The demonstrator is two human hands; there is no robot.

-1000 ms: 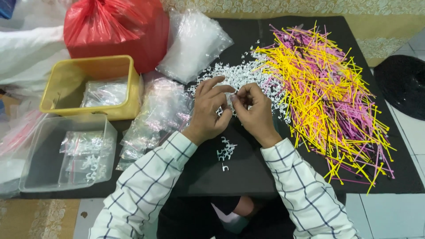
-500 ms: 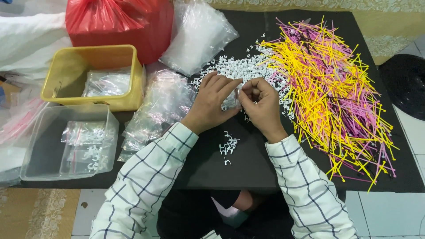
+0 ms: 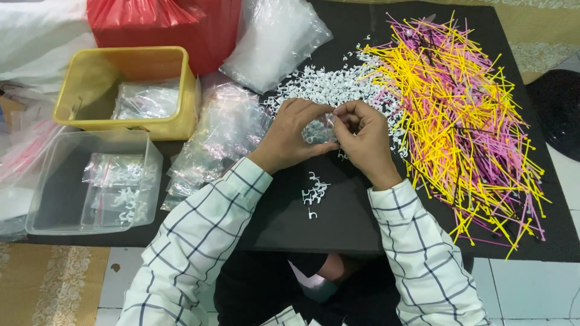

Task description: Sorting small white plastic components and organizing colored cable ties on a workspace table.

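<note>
A small clear plastic bag is held between both hands above the black mat that covers the work surface; it looks thin and shiny, with some white pieces inside, but its mouth is hidden by the fingers. The left hand pinches the bag's left edge with bent fingers, and the right hand is closed on its right edge, the two hands almost touching. Just behind the bag lies a heap of small white plastic clips, and a few more white clips lie near the wrists. To the right of the bag is a wide pile of yellow and pink plastic sticks. To the left of the bag are many empty clear bags, then a yellow plastic tub and a clear plastic box with filled bags. Behind them stands a red plastic sack. The floor under the mat is tiled.
</note>
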